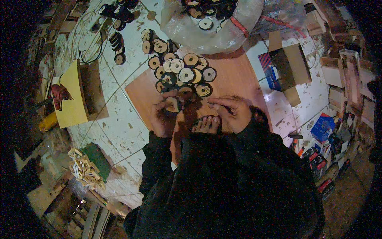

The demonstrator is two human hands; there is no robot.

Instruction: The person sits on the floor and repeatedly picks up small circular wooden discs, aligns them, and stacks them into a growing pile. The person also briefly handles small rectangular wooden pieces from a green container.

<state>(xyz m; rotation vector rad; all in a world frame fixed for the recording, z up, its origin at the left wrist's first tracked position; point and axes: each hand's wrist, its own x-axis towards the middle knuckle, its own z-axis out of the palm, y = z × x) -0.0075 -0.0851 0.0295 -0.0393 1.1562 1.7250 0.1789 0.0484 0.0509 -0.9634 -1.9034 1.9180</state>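
Note:
My left hand (162, 118) is closed round a small pale disc (172, 105) with a dark edge. Just to the right of it, my right hand (234, 113) has thumb and forefinger pressed together; whatever the tips may hold is too small to make out. Beyond both hands, a cluster of similar round discs (186, 75), pale or brown-faced with dark rims and small centre holes, lies on a wood-coloured board (232, 75). A dark-rimmed disc (203, 89) at the near edge of the cluster is nearest my right fingertips. My bare toes (207, 124) show between my wrists.
A clear plastic sack (175, 30) with more discs stands at the far side. An open cardboard box (295, 65) is on the right, a yellow panel (72, 95) on the left. Wooden pieces (85, 167) lie lower left; small boxes (318, 159) lower right. Debris dots the tiled floor (119, 123).

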